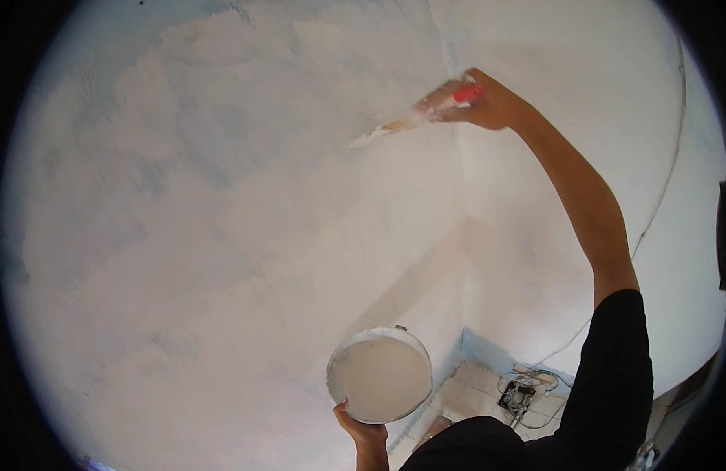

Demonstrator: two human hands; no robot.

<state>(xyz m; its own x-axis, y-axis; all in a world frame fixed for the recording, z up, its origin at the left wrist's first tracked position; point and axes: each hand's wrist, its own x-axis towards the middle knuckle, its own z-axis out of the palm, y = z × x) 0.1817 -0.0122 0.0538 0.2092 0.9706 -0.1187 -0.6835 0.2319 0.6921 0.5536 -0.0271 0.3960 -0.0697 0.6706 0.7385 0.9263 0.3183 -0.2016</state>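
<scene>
My right hand (477,100) is raised near the wall's inner corner, its fingers closed around a paintbrush (392,126). The brush has a red handle end and tan bristles with a white-coated tip, which points left at the wall (245,204). Motion blurs the fingers and the brush a little. Low in the middle, my left hand (361,425) grips a round bucket (332,377) from below, with the thumb at its rim. Smooth off-white paint (385,379) fills much of it. The wall shows whitish strokes over patches of light blue.
A second, whitish wall (535,235) meets the first at the corner. A cable (677,141) runs down it. On the tiled floor (465,388) by the corner lie a dark, paint-spattered object (517,398) and looped wires (547,381). A dark object (725,235) sticks in at the right edge.
</scene>
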